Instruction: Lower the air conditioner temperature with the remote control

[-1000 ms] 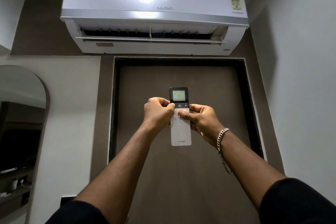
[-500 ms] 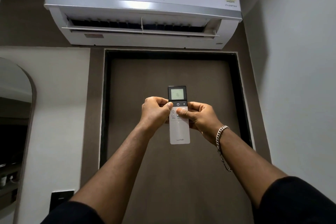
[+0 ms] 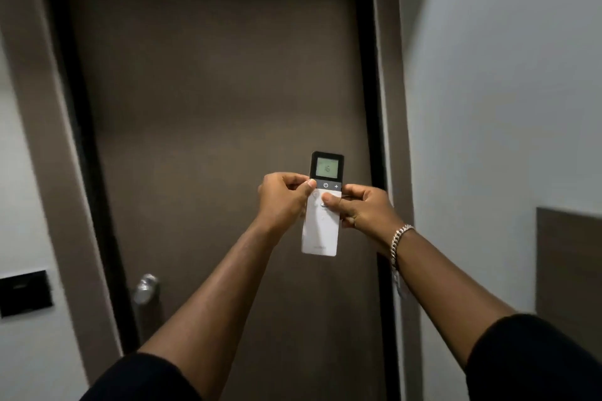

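I see both hands raised in front of a dark brown door [image 3: 211, 107], holding the remote control [image 3: 322, 205] upright between them. The left hand [image 3: 283, 202] is curled around the remote's left edge, its thumb [image 3: 308, 187] laid against the upper left corner of the white button area, just under the dark band. The right hand [image 3: 365, 210] wraps the right edge, fingers closed behind the body, and its thumb [image 3: 329, 200] lies flat across the white face on the button row below the dark band; the exact button under it is covered, so I cannot tell which one it is. The remote's top is black, with a lit greenish screen [image 3: 326, 169] that seems to show 16, though the digits are blurred. Below the screen I can read a power symbol and a plus sign on the dark band. The lower white half hangs free beneath both hands, tilted slightly leftwards at the bottom.

A silver chain bracelet [image 3: 399, 239] sits on the right wrist. Both forearms are bare, with black sleeves [image 3: 537, 361] at the lower corners. A metal door handle [image 3: 146, 288] shows at the left of the door, and a black wall plate [image 3: 24, 293] sits on the pale wall further left. A brown panel [image 3: 570, 270] is fixed on the grey wall at right
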`<action>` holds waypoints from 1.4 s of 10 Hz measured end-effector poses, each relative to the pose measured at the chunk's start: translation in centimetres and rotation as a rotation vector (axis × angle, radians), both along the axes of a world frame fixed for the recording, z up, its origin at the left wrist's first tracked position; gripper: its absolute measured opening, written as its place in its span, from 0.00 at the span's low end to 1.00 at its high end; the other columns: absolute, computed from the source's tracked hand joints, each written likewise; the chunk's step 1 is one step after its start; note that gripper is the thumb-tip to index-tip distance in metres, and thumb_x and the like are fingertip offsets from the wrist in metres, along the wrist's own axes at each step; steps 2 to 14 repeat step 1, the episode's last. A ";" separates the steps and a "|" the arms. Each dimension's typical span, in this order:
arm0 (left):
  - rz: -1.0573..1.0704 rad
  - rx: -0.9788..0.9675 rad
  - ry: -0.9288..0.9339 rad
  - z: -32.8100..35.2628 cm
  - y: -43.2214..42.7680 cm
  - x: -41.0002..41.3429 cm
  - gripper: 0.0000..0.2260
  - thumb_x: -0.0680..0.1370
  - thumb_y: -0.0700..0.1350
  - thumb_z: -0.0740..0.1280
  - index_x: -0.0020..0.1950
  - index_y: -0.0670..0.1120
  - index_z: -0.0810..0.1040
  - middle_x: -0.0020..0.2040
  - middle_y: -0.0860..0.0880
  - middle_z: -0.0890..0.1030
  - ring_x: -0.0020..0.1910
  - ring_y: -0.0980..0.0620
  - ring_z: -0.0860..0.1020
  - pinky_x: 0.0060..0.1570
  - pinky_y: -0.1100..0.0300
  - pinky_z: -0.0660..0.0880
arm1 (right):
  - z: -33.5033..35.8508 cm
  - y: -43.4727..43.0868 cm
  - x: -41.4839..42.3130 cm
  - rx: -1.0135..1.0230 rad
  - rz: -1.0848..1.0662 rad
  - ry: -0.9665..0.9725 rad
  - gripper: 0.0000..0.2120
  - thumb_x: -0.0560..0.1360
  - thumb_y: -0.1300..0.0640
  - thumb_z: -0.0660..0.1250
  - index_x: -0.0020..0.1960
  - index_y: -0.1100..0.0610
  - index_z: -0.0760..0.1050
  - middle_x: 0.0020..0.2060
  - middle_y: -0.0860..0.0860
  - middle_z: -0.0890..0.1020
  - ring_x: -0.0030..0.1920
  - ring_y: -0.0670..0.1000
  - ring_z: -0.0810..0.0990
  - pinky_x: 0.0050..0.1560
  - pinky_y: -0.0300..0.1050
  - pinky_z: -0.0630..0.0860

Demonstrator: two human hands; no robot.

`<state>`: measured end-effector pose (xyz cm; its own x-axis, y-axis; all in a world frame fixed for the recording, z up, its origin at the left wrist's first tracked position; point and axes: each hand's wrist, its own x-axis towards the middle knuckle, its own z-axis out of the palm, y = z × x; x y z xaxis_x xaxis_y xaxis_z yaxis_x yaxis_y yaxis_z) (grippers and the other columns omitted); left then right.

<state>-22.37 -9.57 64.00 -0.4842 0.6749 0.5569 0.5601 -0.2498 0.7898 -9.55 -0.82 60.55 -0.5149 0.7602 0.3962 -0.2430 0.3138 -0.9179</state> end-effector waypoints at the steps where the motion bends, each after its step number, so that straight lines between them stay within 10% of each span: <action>1: -0.093 -0.188 -0.031 -7.9 4.9 3.1 0.09 0.76 0.41 0.68 0.52 0.38 0.82 0.47 0.39 0.85 0.41 0.45 0.83 0.44 0.46 0.82 | -8.1 2.7 3.6 -0.156 -0.087 -0.040 0.15 0.67 0.58 0.76 0.53 0.58 0.82 0.41 0.51 0.87 0.34 0.44 0.84 0.29 0.36 0.75; 14: -0.093 -0.188 -0.031 -7.9 4.9 3.1 0.09 0.76 0.41 0.68 0.52 0.38 0.82 0.47 0.39 0.85 0.41 0.45 0.83 0.44 0.46 0.82 | -8.1 2.7 3.6 -0.156 -0.087 -0.040 0.15 0.67 0.58 0.76 0.53 0.58 0.82 0.41 0.51 0.87 0.34 0.44 0.84 0.29 0.36 0.75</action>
